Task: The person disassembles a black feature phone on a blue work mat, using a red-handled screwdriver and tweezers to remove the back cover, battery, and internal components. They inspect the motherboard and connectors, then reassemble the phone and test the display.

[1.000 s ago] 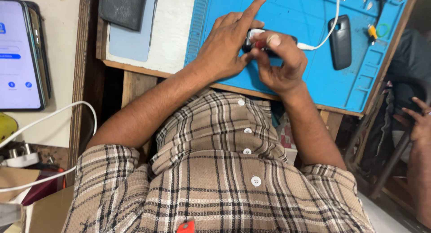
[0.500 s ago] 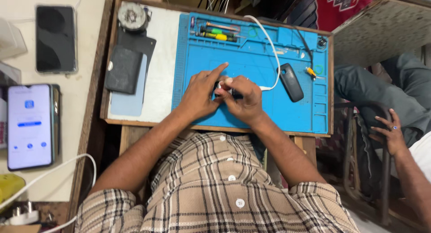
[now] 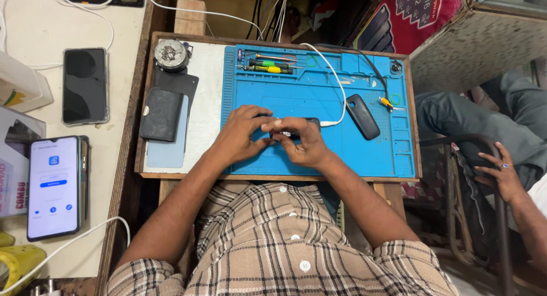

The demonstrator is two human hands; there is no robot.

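Both hands close on a small dark phone [image 3: 293, 128] over the blue repair mat [image 3: 364, 153], which lies on the wooden surface [image 3: 171, 169]. The left hand [image 3: 242, 135] pinches its near end; the right hand [image 3: 305, 143] wraps over its middle. A white cable [image 3: 333, 82] runs in from beyond the right hand. Just right of the hands lies a separate black phone body [image 3: 363, 116].

Half a second ago the view sat farther back; now the mat fills more of it, and the grip is unchanged.

Fingers cover most of the phone, so its face cannot be made out.
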